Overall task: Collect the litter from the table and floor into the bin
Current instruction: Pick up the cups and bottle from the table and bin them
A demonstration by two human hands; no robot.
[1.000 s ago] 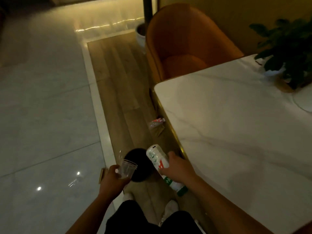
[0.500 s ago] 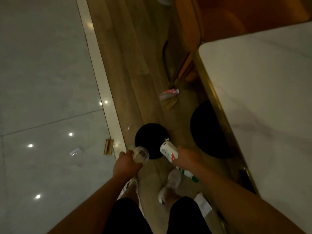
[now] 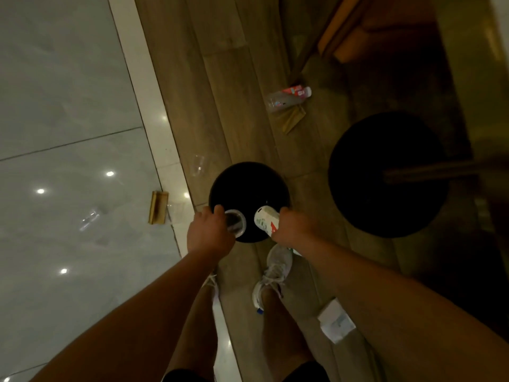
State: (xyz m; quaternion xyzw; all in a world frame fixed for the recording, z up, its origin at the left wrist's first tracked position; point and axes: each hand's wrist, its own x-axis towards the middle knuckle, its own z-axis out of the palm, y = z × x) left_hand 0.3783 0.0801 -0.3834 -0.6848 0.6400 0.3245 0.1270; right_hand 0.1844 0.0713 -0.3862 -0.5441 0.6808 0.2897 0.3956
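Right hand (image 3: 293, 228) grips bottle (image 3: 265, 219) pointing into bin (image 3: 245, 177); left hand (image 3: 209, 234) clutches cup (image 3: 235, 222).

place: cafe/restaurant-type seating area, dim warm light
floor: polished grey tiles (image 3: 68, 92) meeting wood planks (image 3: 234, 78)
furniture: round black pedestal base (image 3: 385, 175), orange chair (image 3: 358, 37)
litter: plastic bottle (image 3: 287, 97), small carton (image 3: 336, 321) on the planks

The cup (image 3: 235, 224) in the left hand (image 3: 210, 235) is clear, thin plastic. The bottle (image 3: 266, 219) in the right hand (image 3: 292, 228) has a glossy white printed wrap. The bin (image 3: 249, 183) looks matt black. The floor boards (image 3: 220, 86) are wood-grained with a dull sheen; the tiles (image 3: 66, 78) are polished and mirror the lights. A crumpled clear plastic bottle (image 3: 287, 97) lies on the boards.
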